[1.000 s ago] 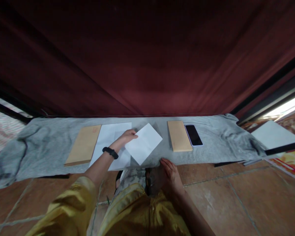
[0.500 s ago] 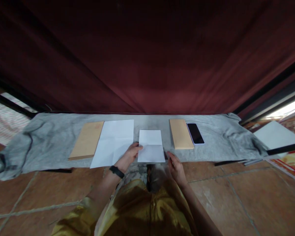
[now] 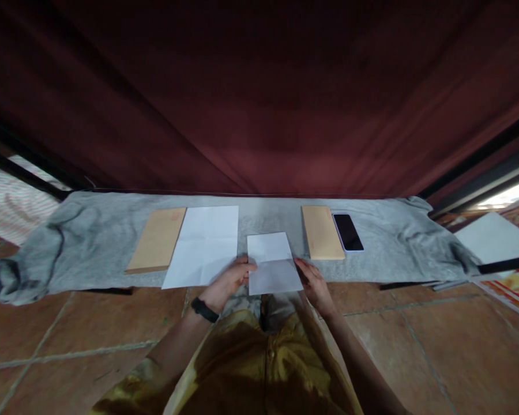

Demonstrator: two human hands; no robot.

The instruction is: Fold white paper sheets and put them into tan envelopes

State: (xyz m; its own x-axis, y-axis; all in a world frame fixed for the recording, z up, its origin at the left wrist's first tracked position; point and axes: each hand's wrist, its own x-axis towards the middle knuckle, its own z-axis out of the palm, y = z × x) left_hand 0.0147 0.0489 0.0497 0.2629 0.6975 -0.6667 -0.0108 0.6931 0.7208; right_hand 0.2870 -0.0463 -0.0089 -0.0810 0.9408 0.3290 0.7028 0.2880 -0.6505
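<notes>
1. My left hand (image 3: 231, 278) has the small sheet (image 3: 272, 264) by its left edge, thumb on top, fingers closed beneath; it is a light pinch at one spot, so I judge a tug from the other side could slip it free or twist it.
2. My right hand (image 3: 315, 282) is at the sheet's right edge, fingers part-curled and seemingly touching it. I cannot tell whether they pinch it or only rest there; if they only rest, that side could droop.
3. The sheet lies between my hands, in front of me, its near end past the front edge of the cloth (image 3: 384, 242). With little under that end, letting go early could let it slide off toward my lap.
4. A crease crosses the sheet about midway. Uneven pressure from my two hands could bend it askew or start a second line.
5. The big sheet (image 3: 203, 245) lies flat just left, close to my left wrist. A sweep of that forearm could drag it, and perhaps nudge the left stack (image 3: 157, 239) beside it.
6. The right stack (image 3: 323, 232) is near my right fingertips, with the phone (image 3: 348, 233) beyond; a wide outward reach could knock either askew.
</notes>
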